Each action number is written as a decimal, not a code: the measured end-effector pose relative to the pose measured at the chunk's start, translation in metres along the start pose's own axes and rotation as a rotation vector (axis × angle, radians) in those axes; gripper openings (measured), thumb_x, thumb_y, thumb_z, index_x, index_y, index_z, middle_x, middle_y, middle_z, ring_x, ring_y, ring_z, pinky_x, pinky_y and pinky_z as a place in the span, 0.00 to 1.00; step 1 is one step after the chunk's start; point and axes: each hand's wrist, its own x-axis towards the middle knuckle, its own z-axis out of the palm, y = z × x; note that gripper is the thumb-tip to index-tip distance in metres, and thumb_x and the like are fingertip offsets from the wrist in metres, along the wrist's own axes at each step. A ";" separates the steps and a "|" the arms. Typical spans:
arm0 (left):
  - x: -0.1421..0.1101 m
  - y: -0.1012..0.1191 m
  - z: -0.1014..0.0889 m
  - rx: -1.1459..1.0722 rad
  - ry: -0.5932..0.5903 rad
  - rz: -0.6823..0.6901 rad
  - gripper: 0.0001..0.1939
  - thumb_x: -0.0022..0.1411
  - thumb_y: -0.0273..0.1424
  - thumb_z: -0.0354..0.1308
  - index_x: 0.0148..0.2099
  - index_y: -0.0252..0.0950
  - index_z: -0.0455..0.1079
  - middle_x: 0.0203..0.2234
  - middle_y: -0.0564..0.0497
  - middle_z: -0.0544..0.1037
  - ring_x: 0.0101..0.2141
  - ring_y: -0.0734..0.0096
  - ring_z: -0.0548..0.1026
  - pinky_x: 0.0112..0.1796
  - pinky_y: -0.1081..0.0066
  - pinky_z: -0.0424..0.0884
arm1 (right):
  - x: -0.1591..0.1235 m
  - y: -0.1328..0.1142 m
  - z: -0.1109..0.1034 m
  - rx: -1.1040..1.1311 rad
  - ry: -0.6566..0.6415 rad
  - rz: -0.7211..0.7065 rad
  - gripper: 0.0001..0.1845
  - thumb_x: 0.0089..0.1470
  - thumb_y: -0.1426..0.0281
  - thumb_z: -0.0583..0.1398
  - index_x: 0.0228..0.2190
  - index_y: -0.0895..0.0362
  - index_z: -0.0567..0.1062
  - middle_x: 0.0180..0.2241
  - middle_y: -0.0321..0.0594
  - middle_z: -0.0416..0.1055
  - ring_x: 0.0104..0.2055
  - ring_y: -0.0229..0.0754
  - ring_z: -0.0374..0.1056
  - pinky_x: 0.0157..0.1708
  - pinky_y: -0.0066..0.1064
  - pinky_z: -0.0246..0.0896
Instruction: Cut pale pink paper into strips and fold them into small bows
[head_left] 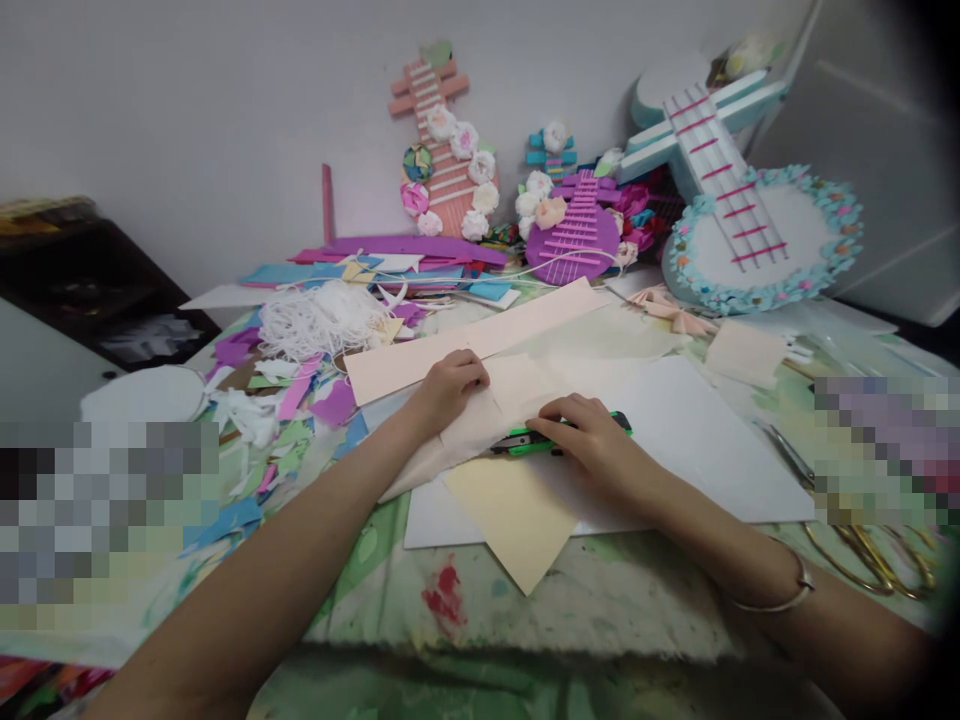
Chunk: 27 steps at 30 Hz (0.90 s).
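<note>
My right hand [589, 435] is closed round a green and black box cutter [517, 440], its metal tip pointing left. Under the cutter lies pale pink crepe paper [480, 425] on a white board [675, 430]. My left hand [456, 385] rests on the crepe paper with fingers curled; whether they pinch its edge I cannot make out. A cream square of paper [525, 525] sticks out toward me from beneath the crepe paper. Just beyond both hands lies a long pale pink strip [480, 340].
Paper instruments [750, 215] with flowers lean along the wall. White string [319, 318] and coloured scraps [300, 440] cover the left side. Gold-handled scissors [862, 555] lie at the right. A white round piece [142, 392] sits at the left edge.
</note>
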 end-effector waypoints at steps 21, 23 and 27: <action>0.000 -0.003 0.001 0.004 0.008 0.018 0.12 0.55 0.14 0.50 0.29 0.33 0.70 0.31 0.49 0.73 0.34 0.70 0.71 0.38 0.70 0.68 | 0.001 0.000 0.004 0.030 0.009 -0.017 0.22 0.53 0.83 0.50 0.47 0.59 0.72 0.41 0.48 0.70 0.42 0.48 0.61 0.39 0.39 0.55; 0.000 -0.002 0.001 0.002 0.008 0.018 0.12 0.55 0.15 0.50 0.29 0.33 0.70 0.31 0.49 0.73 0.34 0.70 0.71 0.38 0.70 0.68 | 0.000 0.000 0.003 0.035 0.003 -0.015 0.22 0.54 0.83 0.50 0.47 0.60 0.72 0.41 0.49 0.70 0.43 0.48 0.61 0.39 0.39 0.55; 0.000 0.000 0.000 0.000 0.000 0.019 0.11 0.56 0.15 0.51 0.29 0.33 0.70 0.31 0.49 0.73 0.34 0.69 0.71 0.38 0.69 0.68 | -0.003 0.001 -0.004 0.042 0.001 -0.016 0.21 0.56 0.82 0.49 0.46 0.59 0.73 0.41 0.49 0.70 0.43 0.48 0.61 0.40 0.40 0.56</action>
